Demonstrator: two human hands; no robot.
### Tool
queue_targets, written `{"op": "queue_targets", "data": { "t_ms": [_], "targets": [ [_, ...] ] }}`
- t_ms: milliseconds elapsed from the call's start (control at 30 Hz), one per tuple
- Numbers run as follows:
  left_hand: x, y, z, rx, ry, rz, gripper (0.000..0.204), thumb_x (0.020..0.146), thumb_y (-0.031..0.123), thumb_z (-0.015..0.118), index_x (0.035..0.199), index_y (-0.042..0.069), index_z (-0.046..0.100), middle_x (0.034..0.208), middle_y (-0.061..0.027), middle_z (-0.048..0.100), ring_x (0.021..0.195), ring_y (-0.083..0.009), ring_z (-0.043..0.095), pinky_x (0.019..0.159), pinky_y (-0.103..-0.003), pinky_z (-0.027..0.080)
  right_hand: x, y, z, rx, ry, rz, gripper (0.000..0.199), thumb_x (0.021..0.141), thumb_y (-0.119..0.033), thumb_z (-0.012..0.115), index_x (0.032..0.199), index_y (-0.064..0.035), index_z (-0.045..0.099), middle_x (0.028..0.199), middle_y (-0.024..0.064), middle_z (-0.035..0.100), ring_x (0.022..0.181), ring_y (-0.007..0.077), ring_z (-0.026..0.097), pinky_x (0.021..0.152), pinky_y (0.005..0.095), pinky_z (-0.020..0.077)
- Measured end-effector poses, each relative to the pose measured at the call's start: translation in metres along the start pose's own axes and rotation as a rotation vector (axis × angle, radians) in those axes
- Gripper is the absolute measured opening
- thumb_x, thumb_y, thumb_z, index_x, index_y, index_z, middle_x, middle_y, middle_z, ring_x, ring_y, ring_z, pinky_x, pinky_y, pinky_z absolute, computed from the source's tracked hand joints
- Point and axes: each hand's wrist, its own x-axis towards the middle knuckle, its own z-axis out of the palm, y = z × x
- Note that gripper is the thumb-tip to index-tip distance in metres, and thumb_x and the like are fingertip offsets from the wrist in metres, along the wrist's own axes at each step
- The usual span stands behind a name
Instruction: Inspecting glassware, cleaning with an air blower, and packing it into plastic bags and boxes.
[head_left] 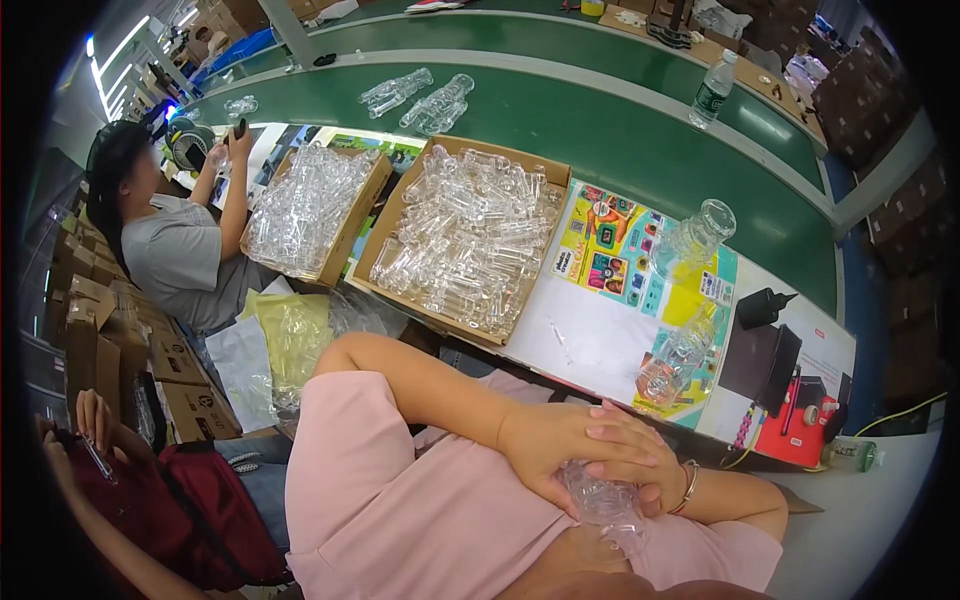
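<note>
Close against my body, both hands are clasped round a clear, ribbed plastic bottle-shaped piece [608, 508]. My left hand [560, 440] wraps its upper left side, fingers closed. Over it lie the fingers of my right hand [640, 465], whose wrist wears a bracelet; part of its grip is hidden. On the table ahead, a similar clear piece [678, 360] lies on its side, and another clear piece [700, 238] with a round flared end rests farther back. A thin clear stick [560, 340] lies on the white sheet [540, 315].
Cardboard trays [510, 335] [345, 245] heaped with clear tubes stand at left. A black dropper bottle [762, 308] and black box [765, 362] are at right. Behind runs a green conveyor [560, 110] with a water bottle [712, 92]. Co-workers [190, 245] [190, 500] sit to the left.
</note>
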Motion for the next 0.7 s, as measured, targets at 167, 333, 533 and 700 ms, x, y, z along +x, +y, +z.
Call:
{"op": "queue_targets", "data": {
  "t_ms": [167, 333, 533, 700],
  "targets": [
    [-0.006, -0.010, -0.003, -0.069, 0.036, -0.071, 0.088, 0.064, 0.043, 0.073, 0.130, 0.000, 0.033, 0.132, -0.0223, 0.035, 0.123, -0.0377, 0.034, 0.099, -0.044, 0.031, 0.011, -0.002, -0.005, 0.085, 0.086, 0.097, 0.061, 0.092, -0.047, 0.016, 0.111, -0.0050, 0.057, 0.123, 0.0228, 0.043, 0.117, 0.0397, 0.039, 0.100, 0.0482, 0.0263],
    [-0.021, -0.021, -0.014, -0.097, 0.210, -0.232, 0.091, 0.065, 0.045, 0.073, 0.134, 0.006, 0.029, 0.136, -0.0191, 0.028, 0.127, -0.0327, 0.028, 0.101, -0.044, 0.029, 0.016, 0.007, -0.017, 0.092, 0.186, 0.332, 0.064, 0.092, -0.049, 0.017, 0.110, -0.0013, 0.056, 0.123, 0.0233, 0.042, 0.120, 0.0366, 0.037, 0.100, 0.0440, 0.0271],
    [-0.044, -0.030, -0.005, -0.473, 0.434, -0.384, 0.080, 0.065, 0.028, 0.077, 0.129, 0.009, 0.033, 0.142, -0.0134, 0.007, 0.127, -0.0292, 0.027, 0.101, -0.042, 0.030, 0.006, 0.025, 0.007, 0.588, 0.628, 0.350, 0.057, 0.092, -0.047, 0.026, 0.116, 0.0012, 0.044, 0.133, 0.0203, 0.030, 0.124, 0.0279, 0.031, 0.103, 0.0421, 0.0230],
    [-0.048, -0.048, -0.010, -0.428, 0.495, -0.392, 0.062, 0.072, 0.020, 0.073, 0.122, 0.006, 0.040, 0.127, -0.0112, 0.039, 0.116, -0.0207, 0.042, 0.097, -0.035, 0.035, 0.006, 0.027, -0.003, 0.582, 0.825, 0.267, 0.054, 0.090, -0.045, 0.038, 0.118, 0.0007, 0.040, 0.133, 0.0190, 0.030, 0.122, 0.0270, 0.033, 0.102, 0.0407, 0.0255]
  ]
}}
